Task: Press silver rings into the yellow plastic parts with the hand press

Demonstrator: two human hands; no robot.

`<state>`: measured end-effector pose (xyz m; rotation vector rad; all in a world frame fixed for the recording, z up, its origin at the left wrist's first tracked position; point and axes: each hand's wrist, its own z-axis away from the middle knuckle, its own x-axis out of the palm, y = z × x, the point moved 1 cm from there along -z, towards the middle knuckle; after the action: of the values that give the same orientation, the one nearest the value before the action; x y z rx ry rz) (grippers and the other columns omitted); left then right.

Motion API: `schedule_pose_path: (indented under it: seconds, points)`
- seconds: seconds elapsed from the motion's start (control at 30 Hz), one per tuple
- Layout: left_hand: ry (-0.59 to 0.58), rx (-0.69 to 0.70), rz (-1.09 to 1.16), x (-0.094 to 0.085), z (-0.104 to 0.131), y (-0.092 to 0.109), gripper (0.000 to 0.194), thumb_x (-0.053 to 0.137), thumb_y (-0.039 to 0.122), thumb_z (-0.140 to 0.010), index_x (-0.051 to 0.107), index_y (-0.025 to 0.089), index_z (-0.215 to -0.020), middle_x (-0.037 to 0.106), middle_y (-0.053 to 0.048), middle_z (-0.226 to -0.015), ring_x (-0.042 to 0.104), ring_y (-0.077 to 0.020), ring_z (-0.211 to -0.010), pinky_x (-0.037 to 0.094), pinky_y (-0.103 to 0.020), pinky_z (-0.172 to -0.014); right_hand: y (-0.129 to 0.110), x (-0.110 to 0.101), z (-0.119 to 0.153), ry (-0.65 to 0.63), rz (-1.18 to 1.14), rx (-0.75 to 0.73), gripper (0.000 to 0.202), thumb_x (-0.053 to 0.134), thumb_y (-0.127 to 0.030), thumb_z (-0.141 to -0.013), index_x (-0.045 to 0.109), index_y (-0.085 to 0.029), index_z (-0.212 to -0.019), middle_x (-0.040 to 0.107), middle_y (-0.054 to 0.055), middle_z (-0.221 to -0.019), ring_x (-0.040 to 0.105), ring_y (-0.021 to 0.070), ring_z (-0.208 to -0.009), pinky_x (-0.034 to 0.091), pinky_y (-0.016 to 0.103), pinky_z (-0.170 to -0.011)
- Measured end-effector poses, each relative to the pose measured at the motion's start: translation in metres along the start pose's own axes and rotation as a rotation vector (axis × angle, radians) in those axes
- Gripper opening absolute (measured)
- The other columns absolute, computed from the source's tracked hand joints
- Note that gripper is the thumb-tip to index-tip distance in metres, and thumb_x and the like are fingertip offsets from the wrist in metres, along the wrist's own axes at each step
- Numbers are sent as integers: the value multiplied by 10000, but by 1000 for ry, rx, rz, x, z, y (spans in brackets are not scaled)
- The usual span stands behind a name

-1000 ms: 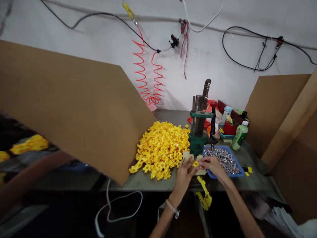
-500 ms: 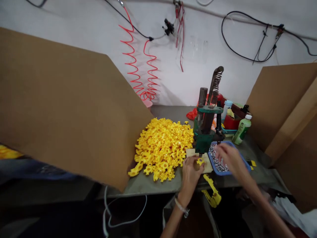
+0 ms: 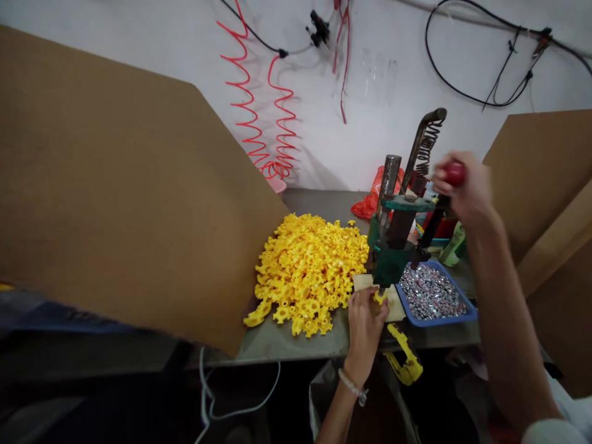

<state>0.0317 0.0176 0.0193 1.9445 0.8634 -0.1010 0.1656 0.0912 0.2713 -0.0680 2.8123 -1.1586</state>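
Under the green hand press [image 3: 393, 262], my left hand [image 3: 366, 317] pinches a small yellow part [image 3: 380, 298] on a pale board [image 3: 393, 306]. The press's tip comes down at that part. My right hand [image 3: 465, 185] is raised at the right of the press, its fingers wrapped round the red knob [image 3: 455, 173] of the lever. A large heap of yellow parts [image 3: 308, 271] lies left of the press. On the other side, a blue tray [image 3: 435, 322] holds many small shiny metal pieces [image 3: 430, 290].
Cardboard panels stand at the left [image 3: 124, 197] and right [image 3: 550, 179]. A yellow strip-like piece [image 3: 407, 364] hangs at the table's front edge. Behind the press are a red bag [image 3: 367, 206] and a green bottle [image 3: 454, 246]. Red coiled hoses hang on the wall.
My right hand has risen from over the blue tray to the lever knob and closed on it. The lever is tilted out to the right. My left hand still holds the yellow part under the press.
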Motion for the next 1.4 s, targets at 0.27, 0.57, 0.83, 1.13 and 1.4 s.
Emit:
schedule_pose_path:
  seconds: [0.27,0.57,0.83,1.13,1.4]
  points:
    - [-150,11,-34,-14,10,3,306,566,170,-786,596,161,-1091,656,-106,-1089,572,-282,-1088,426,-478,-976,-40,-23,114,102,-52,-109,557,241,-530,-935,666,-240,-723,594,35,-615,561,154,-623,446,322,-627]
    - [-22,47,-586,-72,-6,-29,258,442,116,-821,586,163,-1031,636,-123,-983,572,-301,-972,453,-489,-860,107,-38,139,-190,931,407,99,560,-237,-782,623,-162,-770,638,84,-783,580,191,-769,412,291,-741]
    - [-114,102,-544,-67,-14,-60,223,522,143,-817,555,167,-1036,591,-89,-979,578,-266,-956,488,-406,-837,152,-36,177,-316,939,449,105,537,-172,-786,612,-160,-714,637,74,-770,556,187,-758,361,277,-704]
    - [6,51,-253,-61,-32,-55,375,532,222,-834,507,191,-1208,527,-110,-1132,615,-255,-933,537,-406,-763,162,-39,185,-228,833,445,156,540,-232,-800,681,-165,-795,671,59,-850,591,178,-818,392,270,-759]
    - [-24,-6,-22,-52,-26,-33,332,597,372,-830,620,208,-1118,668,-89,-1078,640,-270,-995,513,-419,-872,150,-35,180,-126,673,485,238,527,-330,-806,709,-178,-825,694,69,-901,617,201,-854,426,310,-807]
